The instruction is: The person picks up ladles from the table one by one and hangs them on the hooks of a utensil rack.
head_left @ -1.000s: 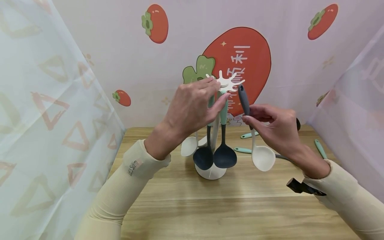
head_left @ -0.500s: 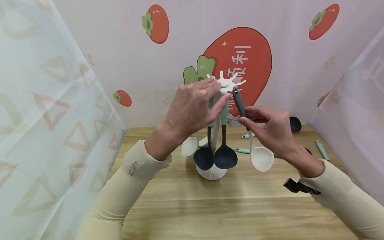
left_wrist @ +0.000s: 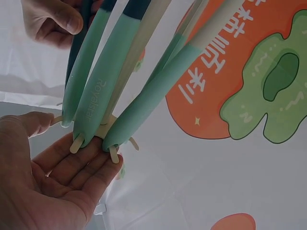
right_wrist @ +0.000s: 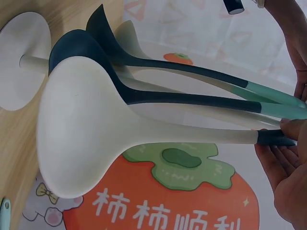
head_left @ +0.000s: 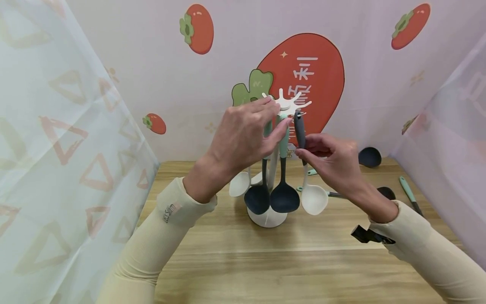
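A white utensil rack (head_left: 267, 219) carries several hanging ladles, including two with mint handles and dark bowls (head_left: 284, 198). My left hand (head_left: 247, 128) rests on the rack's star-shaped top, fingers nearly straight; in the left wrist view, the thumb reaches one hook and the fingers lie against the top. My right hand (head_left: 334, 158) pinches the lower dark handle of a white-bowled ladle (head_left: 314, 199), between thumb and fingers. That ladle is nearly upright, its handle's top hole right at a front-right hook. In the right wrist view, its white bowl (right_wrist: 81, 124) overlaps the dark ones behind.
Behind and right of the rack, several mint-handled utensils lie on the wooden table, including a dark-headed one (head_left: 370, 157) at the back and a mint handle (head_left: 407, 188) near the right side. Patterned cloth walls (head_left: 152, 76) enclose the back and both sides.
My right hand has moved left with the white-bowled ladle, bringing its handle's top to the hook and swinging the bowl toward the rack. My left hand stays in place.
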Tool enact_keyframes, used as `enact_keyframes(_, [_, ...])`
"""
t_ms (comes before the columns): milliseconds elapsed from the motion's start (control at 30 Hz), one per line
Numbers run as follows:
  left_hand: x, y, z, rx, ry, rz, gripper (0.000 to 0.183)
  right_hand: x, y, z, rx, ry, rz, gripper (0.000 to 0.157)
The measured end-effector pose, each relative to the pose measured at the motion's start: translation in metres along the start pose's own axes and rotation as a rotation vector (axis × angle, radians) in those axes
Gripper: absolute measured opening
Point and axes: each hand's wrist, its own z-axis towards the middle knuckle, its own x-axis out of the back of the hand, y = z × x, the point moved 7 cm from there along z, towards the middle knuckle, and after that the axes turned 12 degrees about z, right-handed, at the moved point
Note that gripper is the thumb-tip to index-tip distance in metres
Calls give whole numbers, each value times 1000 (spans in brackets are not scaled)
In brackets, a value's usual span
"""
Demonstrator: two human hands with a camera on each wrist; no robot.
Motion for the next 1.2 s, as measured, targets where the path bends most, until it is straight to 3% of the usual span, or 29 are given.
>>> enact_keyframes(433, [-1,-1,-1,7,13,-18,29,-8,7,0,-10,15,65,37])
enact_keyframes(1200, [-5,-3,-3,20,-35,-22,36,-14,8,-2,-12,-3,86,41])
